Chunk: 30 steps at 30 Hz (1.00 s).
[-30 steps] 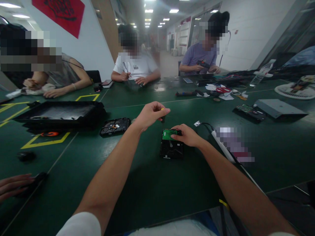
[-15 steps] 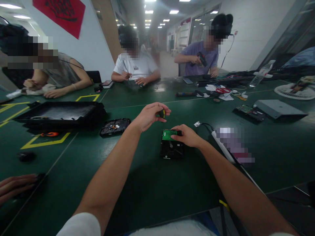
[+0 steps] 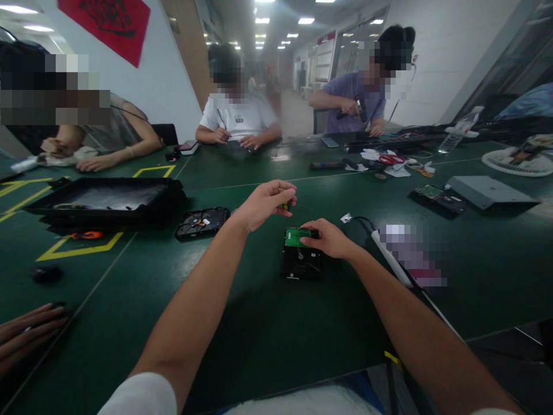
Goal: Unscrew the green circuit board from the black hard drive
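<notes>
left hand (image 3: 263, 203) fingers clenched on screwdriver (image 3: 286, 206), handle rolled back upright since a moment ago, tip above green board (image 3: 296, 237) | right hand (image 3: 330, 238) fingers grasping far end of hard drive (image 3: 301, 264), unmoved, centre frame on tabletop (image 3: 268, 328) | regrip done, drive braced

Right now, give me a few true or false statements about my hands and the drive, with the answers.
The left hand grips a small screwdriver above the hard drive. True.
The right hand hangs in the air, clear of the drive. False: it rests on the drive's far end, by the green circuit board.
A second black drive lies left of the left hand. True.
The black tray sits right of the hard drive. False: it is far to the left.
</notes>
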Motion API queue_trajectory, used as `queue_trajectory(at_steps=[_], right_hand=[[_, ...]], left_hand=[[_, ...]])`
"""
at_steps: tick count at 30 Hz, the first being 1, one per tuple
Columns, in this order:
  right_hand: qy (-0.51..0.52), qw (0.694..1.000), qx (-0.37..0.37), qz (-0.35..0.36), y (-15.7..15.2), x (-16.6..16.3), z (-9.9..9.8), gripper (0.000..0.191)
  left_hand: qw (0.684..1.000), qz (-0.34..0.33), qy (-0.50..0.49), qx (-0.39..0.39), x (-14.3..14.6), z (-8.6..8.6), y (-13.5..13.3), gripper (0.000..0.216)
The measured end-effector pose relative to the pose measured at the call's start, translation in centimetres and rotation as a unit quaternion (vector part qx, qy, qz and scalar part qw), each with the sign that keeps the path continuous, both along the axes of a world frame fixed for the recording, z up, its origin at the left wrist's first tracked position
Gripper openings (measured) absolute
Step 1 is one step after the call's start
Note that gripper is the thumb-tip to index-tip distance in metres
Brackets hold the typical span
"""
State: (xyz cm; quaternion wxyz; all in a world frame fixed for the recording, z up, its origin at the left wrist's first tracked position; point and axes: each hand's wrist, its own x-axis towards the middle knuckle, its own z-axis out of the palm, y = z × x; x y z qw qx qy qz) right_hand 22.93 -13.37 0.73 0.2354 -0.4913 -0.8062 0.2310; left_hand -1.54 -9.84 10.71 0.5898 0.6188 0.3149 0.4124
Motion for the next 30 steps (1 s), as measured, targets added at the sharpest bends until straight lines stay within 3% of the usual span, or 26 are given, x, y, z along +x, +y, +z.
queue_trajectory(at_steps=[6, 11, 22, 27, 30], right_hand=[[-0.007, 1.000, -0.005, -0.006, 0.23, 0.13, -0.36, 0.043], [-0.011, 1.000, -0.014, -0.014, 0.26, 0.21, -0.46, 0.048], [-0.017, 0.999, -0.012, -0.046, 0.10, 0.01, -0.40, 0.053], [-0.001, 0.996, 0.011, -0.084, 0.41, 0.04, -0.08, 0.042], [0.030, 0.986, 0.045, -0.160, 0.79, 0.19, -0.41, 0.030]], left_hand=[[0.999, 0.009, -0.022, -0.026, -0.03, -0.08, 0.20, 0.020], [0.999, 0.031, -0.004, 0.005, -0.20, -0.06, 0.42, 0.022], [0.999, 0.027, -0.025, -0.036, -0.08, 0.04, 0.38, 0.016], [0.999, 0.023, -0.028, -0.031, -0.15, 0.01, 0.37, 0.015], [0.999, 0.019, -0.026, -0.028, -0.16, 0.05, 0.32, 0.015]])
